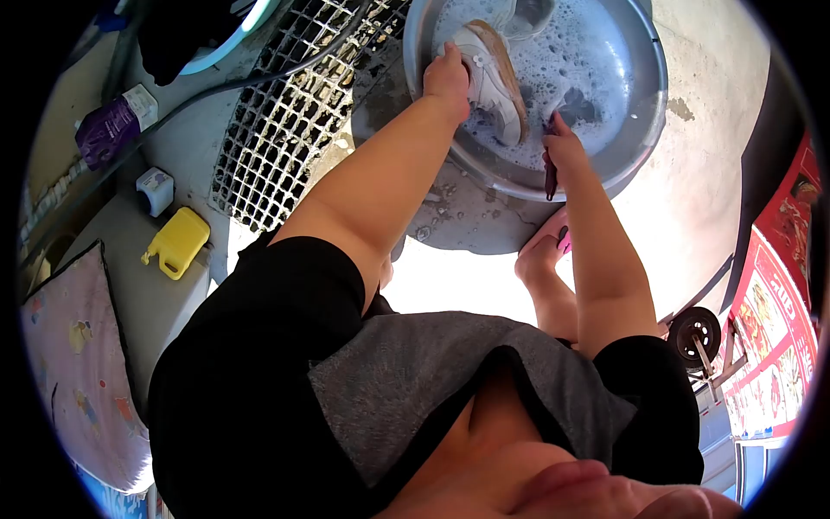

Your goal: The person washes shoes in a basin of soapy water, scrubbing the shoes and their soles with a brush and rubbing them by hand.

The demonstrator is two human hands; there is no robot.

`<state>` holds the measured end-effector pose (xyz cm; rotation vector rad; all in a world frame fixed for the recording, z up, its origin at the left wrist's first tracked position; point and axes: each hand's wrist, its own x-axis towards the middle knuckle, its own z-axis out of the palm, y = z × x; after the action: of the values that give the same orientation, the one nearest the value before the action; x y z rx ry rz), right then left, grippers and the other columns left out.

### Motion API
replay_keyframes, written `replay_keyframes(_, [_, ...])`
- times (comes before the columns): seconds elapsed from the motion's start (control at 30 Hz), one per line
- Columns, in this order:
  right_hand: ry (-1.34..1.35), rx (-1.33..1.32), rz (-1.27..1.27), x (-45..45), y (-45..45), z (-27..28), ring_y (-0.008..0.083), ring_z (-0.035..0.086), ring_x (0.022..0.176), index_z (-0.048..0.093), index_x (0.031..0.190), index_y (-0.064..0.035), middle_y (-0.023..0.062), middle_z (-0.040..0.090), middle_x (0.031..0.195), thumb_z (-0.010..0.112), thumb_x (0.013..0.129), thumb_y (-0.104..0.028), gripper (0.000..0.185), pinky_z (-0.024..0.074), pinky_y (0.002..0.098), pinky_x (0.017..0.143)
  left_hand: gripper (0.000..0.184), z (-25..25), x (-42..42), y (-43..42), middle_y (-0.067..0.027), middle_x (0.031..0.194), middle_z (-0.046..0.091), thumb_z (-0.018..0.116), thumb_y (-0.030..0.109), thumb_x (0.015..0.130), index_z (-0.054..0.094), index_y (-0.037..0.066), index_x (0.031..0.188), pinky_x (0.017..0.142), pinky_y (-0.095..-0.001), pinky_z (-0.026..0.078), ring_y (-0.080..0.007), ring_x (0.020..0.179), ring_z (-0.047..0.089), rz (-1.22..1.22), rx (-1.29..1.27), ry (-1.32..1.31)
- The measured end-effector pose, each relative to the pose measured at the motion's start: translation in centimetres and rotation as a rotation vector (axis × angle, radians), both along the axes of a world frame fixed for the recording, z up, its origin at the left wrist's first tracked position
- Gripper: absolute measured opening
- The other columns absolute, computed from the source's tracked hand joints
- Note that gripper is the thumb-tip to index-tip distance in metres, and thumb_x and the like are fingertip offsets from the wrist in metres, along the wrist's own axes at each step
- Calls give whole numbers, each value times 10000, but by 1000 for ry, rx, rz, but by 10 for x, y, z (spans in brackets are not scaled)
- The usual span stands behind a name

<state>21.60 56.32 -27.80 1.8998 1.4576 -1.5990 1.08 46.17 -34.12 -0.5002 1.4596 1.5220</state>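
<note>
A large grey basin (654, 86) holds foamy, soapy water (596, 52). My left hand (446, 85) grips a white sneaker (490, 82) with a tan sole, tilted over the left side of the basin. Closed around a dark-handled brush (551, 180), my right hand (566, 149) is over the basin's near right part, a little apart from the sneaker. The brush's head is hard to make out against the foam. Another white shoe (526, 16) lies partly in the suds at the far side, cut off by the frame's top.
Left of the basin lies a metal floor grate (277, 112), crossed by a dark hose (259, 80). A yellow jug (179, 243), a small white container (156, 191) and a purple package (117, 128) are farther left. A light blue tub (226, 54) stands at upper left, a wheel (694, 338) at lower right.
</note>
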Motion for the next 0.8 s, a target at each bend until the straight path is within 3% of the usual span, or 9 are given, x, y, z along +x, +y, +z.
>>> replay_keyframes(0.03, [62, 22, 16, 2, -4, 3, 139, 534, 646, 373, 1500, -199, 77, 571, 866, 521, 820, -26, 717, 468, 361, 527, 734, 14, 5, 9, -227, 1281, 563, 401, 580, 969, 518, -71, 1285, 921, -417, 454, -343, 1126, 574, 51, 12, -28])
replay_keyframes(0.1, [124, 131, 171, -1, -24, 32, 163, 603, 790, 365, 1507, -218, 98, 631, 1017, 503, 827, -4, 727, 518, 322, 676, 725, 46, 13, 20, -249, 1194, 614, 421, 586, 960, 579, -73, 1217, 912, -432, 451, -392, 1112, 579, -119, -117, 153])
replay_keyframes(0.13, [319, 393, 411, 15, -32, 17, 201, 618, 1058, 359, 1508, -226, 132, 627, 1242, 493, 844, -13, 710, 471, 268, 889, 722, 50, 17, 30, -252, 1176, 624, 419, 587, 960, 596, -72, 1195, 909, -434, 450, -403, 1101, 583, -178, -164, 242])
replay_keyframes(0.17, [204, 292, 408, 6, -39, 37, 216, 523, 1261, 365, 1500, -211, 137, 546, 1393, 504, 898, -57, 637, 374, 236, 1006, 720, 50, 20, 37, -256, 1158, 634, 417, 589, 960, 614, -70, 1173, 906, -436, 450, -413, 1091, 586, -238, -207, 332])
replay_keyframes(0.3, [190, 375, 467, 19, -30, 21, 330, 612, 1138, 410, 1469, -264, 190, 625, 1241, 524, 969, -226, 514, 458, 340, 954, 802, 37, 18, 33, -330, 1189, 587, 345, 618, 958, 583, -116, 1175, 959, -446, 427, -463, 1130, 548, -327, -251, 313])
replay_keyframes(0.5, [112, 667, 881, -119, -5, 16, 420, 635, 921, 476, 1414, -306, 180, 688, 1001, 534, 969, -341, 450, 514, 448, 793, 504, -3, 8, 11, -303, 1101, 614, 405, 382, 991, 497, -29, 1269, 864, -465, 485, -462, 1034, 589, -640, -282, 639])
replay_keyframes(0.57, [68, 679, 945, -153, -6, 22, 400, 646, 903, 480, 1410, -304, 174, 691, 962, 533, 967, -332, 447, 512, 450, 772, 423, -20, 5, 7, -273, 1084, 618, 422, 289, 975, 464, 13, 1292, 856, -440, 505, -444, 1035, 591, -487, -123, 322])
replay_keyframes(0.7, [44, 596, 975, -90, -18, 18, 366, 664, 877, 463, 1423, -314, 159, 698, 936, 528, 968, -323, 459, 520, 434, 761, 548, -42, -1, -4, -281, 1202, 574, 381, 437, 976, 467, 7, 1303, 892, -445, 477, -427, 1114, 559, -396, -25, 323])
replay_keyframes(0.8, [12, 530, 850, -14, -23, 15, 344, 669, 826, 474, 1410, -360, 145, 694, 908, 537, 957, -359, 457, 528, 437, 735, 749, -39, 6, 10, -259, 1356, 506, 357, 604, 940, 458, -6, 1362, 995, -424, 417, -392, 1246, 493, -113, 51, -127])
